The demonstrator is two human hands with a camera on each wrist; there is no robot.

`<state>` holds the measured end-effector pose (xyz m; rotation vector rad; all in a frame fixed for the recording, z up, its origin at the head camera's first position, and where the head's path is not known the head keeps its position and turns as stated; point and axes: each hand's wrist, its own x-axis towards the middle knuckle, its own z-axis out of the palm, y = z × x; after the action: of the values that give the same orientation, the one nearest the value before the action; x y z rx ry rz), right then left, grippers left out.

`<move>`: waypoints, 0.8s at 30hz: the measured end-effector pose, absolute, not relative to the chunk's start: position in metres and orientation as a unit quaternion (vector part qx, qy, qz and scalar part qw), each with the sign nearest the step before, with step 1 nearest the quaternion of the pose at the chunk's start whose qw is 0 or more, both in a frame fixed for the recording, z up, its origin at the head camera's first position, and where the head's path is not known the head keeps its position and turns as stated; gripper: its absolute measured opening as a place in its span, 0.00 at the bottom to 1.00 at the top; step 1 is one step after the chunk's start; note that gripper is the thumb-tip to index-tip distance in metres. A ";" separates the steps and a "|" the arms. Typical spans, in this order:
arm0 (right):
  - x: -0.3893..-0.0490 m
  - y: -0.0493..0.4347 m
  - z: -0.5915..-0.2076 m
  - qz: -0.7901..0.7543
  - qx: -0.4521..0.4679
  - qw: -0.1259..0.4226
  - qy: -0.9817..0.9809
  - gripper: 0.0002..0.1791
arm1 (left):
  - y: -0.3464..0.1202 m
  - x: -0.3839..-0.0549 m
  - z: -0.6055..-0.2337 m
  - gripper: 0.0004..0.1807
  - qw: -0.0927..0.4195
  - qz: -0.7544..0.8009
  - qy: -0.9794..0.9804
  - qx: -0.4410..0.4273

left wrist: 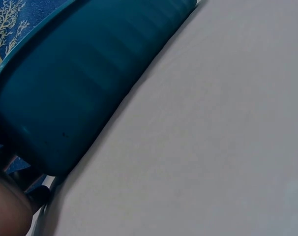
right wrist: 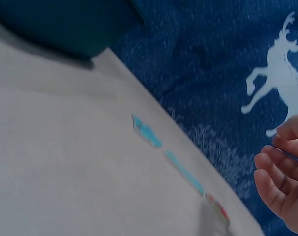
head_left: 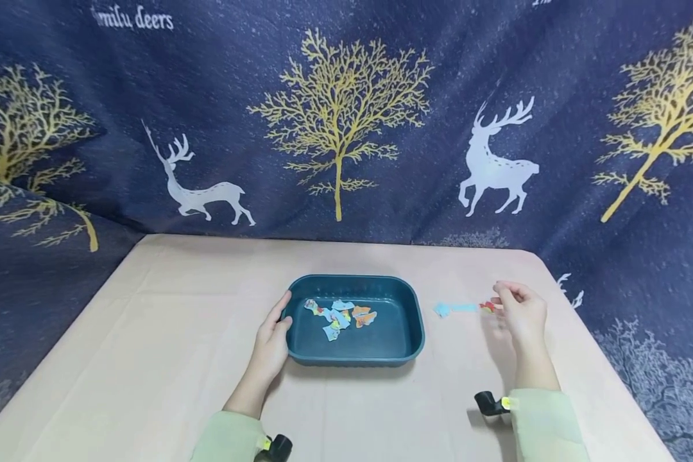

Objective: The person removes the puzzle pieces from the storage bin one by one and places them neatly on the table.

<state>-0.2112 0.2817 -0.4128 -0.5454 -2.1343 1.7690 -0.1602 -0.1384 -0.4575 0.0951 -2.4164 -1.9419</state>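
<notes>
A teal tray (head_left: 417, 324) stands mid-table with several coloured paper scraps (head_left: 341, 316) lying inside. My left hand (head_left: 273, 339) holds its left rim, thumb on top; the left wrist view shows only the tray's outer wall (left wrist: 80, 88) and a sliver of my hand (left wrist: 6, 209). To the right of the tray, blue scraps (head_left: 455, 308) and a red scrap (head_left: 487, 307) lie on the table in a row. My right hand (head_left: 518, 311) hovers just right of the red scrap, fingers loosely curled and holding nothing. The right wrist view shows the blue scraps (right wrist: 148, 132), the red one (right wrist: 218, 212) and my hand (right wrist: 283, 184).
The beige table (head_left: 150, 359) is backed and flanked by a dark blue cloth with deer and trees (head_left: 346, 128), which hangs close to the right edge beside my right hand. Wide bare tabletop lies to the left and in front of the tray.
</notes>
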 end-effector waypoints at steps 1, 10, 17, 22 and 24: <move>-0.211 0.279 -0.412 0.625 -0.184 0.157 -0.742 0.04 | -0.138 -0.160 -0.458 0.27 0.019 -0.626 -0.779 0.031; -0.210 0.251 -0.399 0.531 -0.078 0.125 -0.835 0.21 | -0.137 -0.161 -0.461 0.27 0.022 -0.619 -0.784 0.040; -0.211 0.221 -0.394 0.508 0.010 0.098 -0.856 0.18 | -0.139 -0.160 -0.460 0.26 0.018 -0.619 -0.784 0.040; -0.211 0.194 -0.393 0.513 0.064 0.075 -0.852 0.15 | -0.140 -0.160 -0.457 0.26 0.024 -0.620 -0.783 0.039; -0.211 0.183 -0.392 0.514 0.089 0.068 -0.850 0.14 | -0.141 -0.160 -0.457 0.26 0.025 -0.621 -0.782 0.036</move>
<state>-0.2110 0.1834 -0.3924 0.2682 -2.5613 1.5477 -0.1601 -0.1406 -0.4566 0.1126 -2.4192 -1.9201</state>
